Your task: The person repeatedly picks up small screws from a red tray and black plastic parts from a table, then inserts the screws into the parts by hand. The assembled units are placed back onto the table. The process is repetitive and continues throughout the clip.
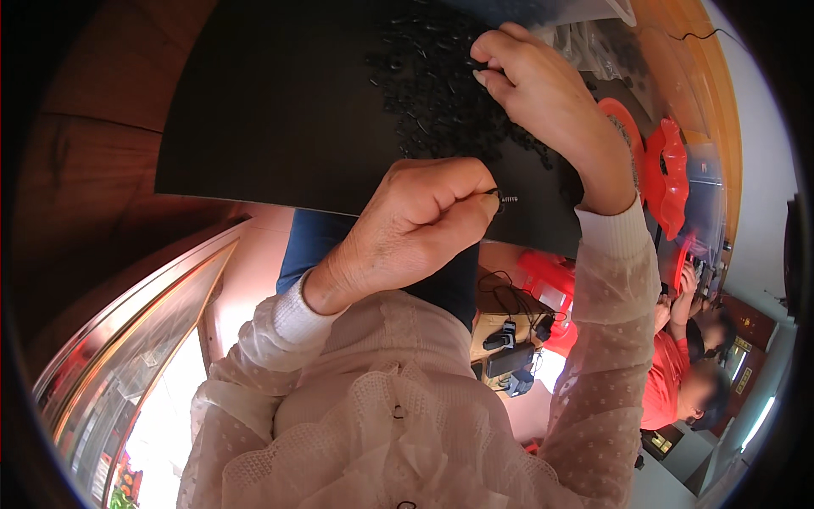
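Spring of thin silvery wire (510, 198) pokes from a small black part (500, 200) pinched in the left hand's (424, 220) fingers, above the near edge of a black-topped desk (263, 127). Past the right forearm, a round red dish (614, 108) holds greyish contents I can't make out, beside a wavy-rimmed red plastic dish (672, 182). The left hand is curled, knuckles up; the right hand (530, 72) reaches forward, fingers drawn close, whether gripping anything I can't tell, over loose small black pieces (437, 93). Off right, someone wears a red top (666, 386).
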A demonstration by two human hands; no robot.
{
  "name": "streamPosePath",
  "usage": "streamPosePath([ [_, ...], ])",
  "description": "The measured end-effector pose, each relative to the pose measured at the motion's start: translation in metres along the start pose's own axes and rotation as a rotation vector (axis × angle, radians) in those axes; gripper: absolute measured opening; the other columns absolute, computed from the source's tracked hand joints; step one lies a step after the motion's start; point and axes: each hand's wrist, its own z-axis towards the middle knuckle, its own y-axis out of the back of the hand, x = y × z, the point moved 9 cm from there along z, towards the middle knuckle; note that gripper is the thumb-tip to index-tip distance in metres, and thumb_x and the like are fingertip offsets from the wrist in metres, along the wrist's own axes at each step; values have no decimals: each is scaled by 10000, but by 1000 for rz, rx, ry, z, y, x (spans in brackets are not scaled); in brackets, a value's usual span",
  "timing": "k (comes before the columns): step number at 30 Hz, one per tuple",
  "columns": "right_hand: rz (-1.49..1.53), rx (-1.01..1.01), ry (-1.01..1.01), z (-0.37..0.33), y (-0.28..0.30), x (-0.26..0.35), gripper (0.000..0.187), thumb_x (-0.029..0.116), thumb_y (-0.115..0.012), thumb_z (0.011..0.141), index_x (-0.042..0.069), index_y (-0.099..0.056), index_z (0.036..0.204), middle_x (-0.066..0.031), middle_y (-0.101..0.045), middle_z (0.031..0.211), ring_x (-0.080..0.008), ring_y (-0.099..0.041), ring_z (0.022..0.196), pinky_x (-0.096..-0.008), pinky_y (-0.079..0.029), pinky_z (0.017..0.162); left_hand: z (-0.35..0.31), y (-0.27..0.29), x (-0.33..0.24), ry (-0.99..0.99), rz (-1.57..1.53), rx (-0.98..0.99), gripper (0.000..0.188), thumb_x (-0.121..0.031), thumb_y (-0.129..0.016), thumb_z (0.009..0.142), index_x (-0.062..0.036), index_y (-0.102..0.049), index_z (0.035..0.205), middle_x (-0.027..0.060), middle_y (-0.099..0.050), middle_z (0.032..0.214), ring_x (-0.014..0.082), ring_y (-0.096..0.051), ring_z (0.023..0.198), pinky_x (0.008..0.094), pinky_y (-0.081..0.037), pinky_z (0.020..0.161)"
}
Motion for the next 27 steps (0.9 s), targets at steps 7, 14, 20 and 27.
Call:
streamPosePath([
  [7, 40, -13, -9, -1, 0, -5, 143, 89, -610, 810, 33, -591, 941, -129, -577, 947, -356, -589, 859, -445, -480, 714, 1, 0, 1, -14, -12, -7, 73, 14, -546, 848, 7, -551, 776, 10, -542, 659, 53, -486, 597, 222, -385, 529],
  [14, 38, -80, 43, 1, 0, -4, 126, 132, -613, 826, 31, -617, 901, -116, -603, 851, -304, -607, 742, -405, -474, 640, 1, 1, 3, 32, -22, 10, 88, -8, -528, 860, 4, -556, 777, 11, -550, 671, 52, -497, 617, 217, -392, 548],
  [20, 844, 103, -320, -21, 5, -14, 223, 237, -622, 887, 16, -644, 911, -10, -581, 690, -38, -438, 551, -201, -338, 484, -1, 3, 6, 69, -53, -25, 86, -13, -520, 861, 7, -572, 795, 7, -561, 687, 55, -510, 639, 206, -404, 575],
  [27, 1276, 189, -383, -58, 4, 0, 237, 235, -615, 898, -1, -626, 891, -16, -568, 693, -8, -390, 525, -169, -260, 441, -3, 2, 3, 154, -159, -43, 132, -68, -499, 872, 5, -579, 796, 6, -552, 686, 50, -488, 632, 214, -401, 575],
])
